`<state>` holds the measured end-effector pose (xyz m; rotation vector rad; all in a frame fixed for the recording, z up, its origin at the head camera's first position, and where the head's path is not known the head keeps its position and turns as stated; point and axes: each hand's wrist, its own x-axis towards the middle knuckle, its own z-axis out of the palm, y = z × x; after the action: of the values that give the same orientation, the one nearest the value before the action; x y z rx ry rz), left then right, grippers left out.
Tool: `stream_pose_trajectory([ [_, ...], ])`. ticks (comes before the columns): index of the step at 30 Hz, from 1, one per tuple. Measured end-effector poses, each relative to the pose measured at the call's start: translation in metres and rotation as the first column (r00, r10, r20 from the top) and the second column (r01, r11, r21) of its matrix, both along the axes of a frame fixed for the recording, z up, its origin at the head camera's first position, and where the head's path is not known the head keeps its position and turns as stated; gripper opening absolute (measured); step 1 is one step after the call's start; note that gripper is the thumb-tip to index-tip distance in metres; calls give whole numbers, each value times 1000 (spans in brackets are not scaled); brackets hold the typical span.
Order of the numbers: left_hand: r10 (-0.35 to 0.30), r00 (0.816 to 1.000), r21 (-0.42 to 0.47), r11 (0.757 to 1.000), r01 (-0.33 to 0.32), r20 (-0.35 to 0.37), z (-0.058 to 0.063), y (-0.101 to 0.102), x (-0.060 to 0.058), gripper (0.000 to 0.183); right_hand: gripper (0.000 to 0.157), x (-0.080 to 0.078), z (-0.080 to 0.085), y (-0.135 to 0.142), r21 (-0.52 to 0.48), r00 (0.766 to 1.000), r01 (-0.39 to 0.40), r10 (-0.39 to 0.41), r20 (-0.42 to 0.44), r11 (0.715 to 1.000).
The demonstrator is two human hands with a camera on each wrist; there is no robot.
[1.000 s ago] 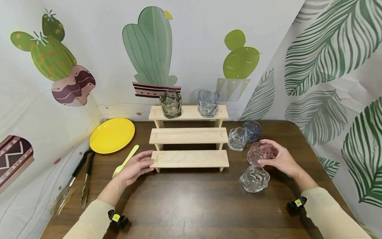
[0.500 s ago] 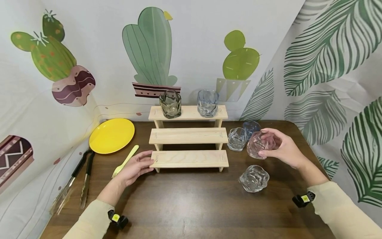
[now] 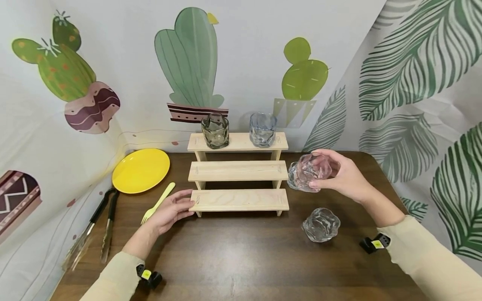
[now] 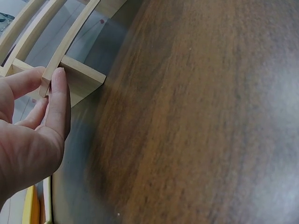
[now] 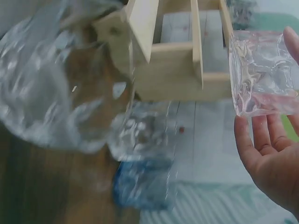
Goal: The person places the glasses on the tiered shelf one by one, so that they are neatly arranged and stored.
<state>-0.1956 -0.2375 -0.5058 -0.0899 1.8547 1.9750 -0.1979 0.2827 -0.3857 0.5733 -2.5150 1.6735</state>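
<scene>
My right hand (image 3: 348, 179) holds a pink glass (image 3: 313, 169) by its sides, lifted above the table. In the head view the pink glass overlaps a clear glass (image 3: 293, 177) by the rack; in the right wrist view a blue glass (image 5: 142, 184) stands beside that one. My left hand (image 3: 172, 211) pinches the left end of the lowest step of a three-tier wooden rack (image 3: 239, 200), with fingers on both faces of the board (image 4: 55, 56). On the top step stand a grey-green glass (image 3: 215, 133) and a pale blue glass (image 3: 262, 131).
Another clear glass (image 3: 321, 225) sits on the brown table (image 3: 233, 255) in front of the right hand. At the left lie a yellow plate (image 3: 141, 171), a pale yellow fork (image 3: 160, 200) and black-handled tongs (image 3: 107, 225). A printed cloth (image 3: 244, 62) hangs behind.
My right hand has raised the pink glass off the table, away from the front clear glass, and carried it back and left toward the rack. The left hand has stayed in place.
</scene>
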Motion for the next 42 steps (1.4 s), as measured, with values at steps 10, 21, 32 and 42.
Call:
stream_pose_trajectory([
  [10,-3,1000,1,1000,3,-7,1,0,0,67,77,-9,9,-57,66,1000,-18,19,-15,998],
  [21,-2,1000,-1,1000,2,-8,1,-1,2,67,88,-20,4,-132,60,998,-57,56,28,997],
  [32,-6,1000,3,1000,6,-9,0,0,1,68,89,-40,-12,-185,54,997,-80,80,-14,995],
  [42,-2,1000,-5,1000,2,-17,1,0,1,67,82,-52,-19,-215,8,998,-59,59,-11,998],
])
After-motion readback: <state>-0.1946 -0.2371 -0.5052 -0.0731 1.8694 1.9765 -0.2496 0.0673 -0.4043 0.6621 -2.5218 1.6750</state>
